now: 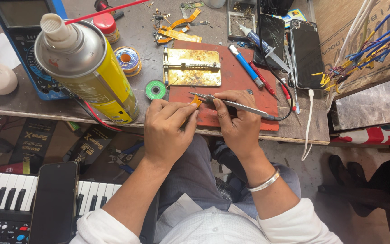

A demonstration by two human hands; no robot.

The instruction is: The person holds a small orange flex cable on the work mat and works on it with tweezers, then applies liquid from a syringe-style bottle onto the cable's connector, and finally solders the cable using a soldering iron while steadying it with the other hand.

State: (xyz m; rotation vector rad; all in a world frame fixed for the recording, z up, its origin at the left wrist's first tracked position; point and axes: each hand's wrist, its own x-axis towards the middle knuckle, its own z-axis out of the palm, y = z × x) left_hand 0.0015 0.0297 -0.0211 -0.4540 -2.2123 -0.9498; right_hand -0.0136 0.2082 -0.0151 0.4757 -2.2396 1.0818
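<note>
My left hand (168,129) pinches a small orange flex ribbon piece (197,101) at the near edge of the red work mat (244,101). My right hand (238,122) grips a slim metal soldering iron (231,103) like a pen, its tip pointing left, just above the orange piece. The iron's black cord (290,97) runs away to the right. Just beyond the hands a brass board-holding jig (194,67) lies on the mat.
A tall yellow spray can (89,68) stands at the left, beside a blue multimeter (23,40). Solder spools (155,89), orange flex strips (179,34), screwdrivers (249,67) and two dark phones (307,52) lie around. Below the bench sit a keyboard (5,190) and a phone (54,201).
</note>
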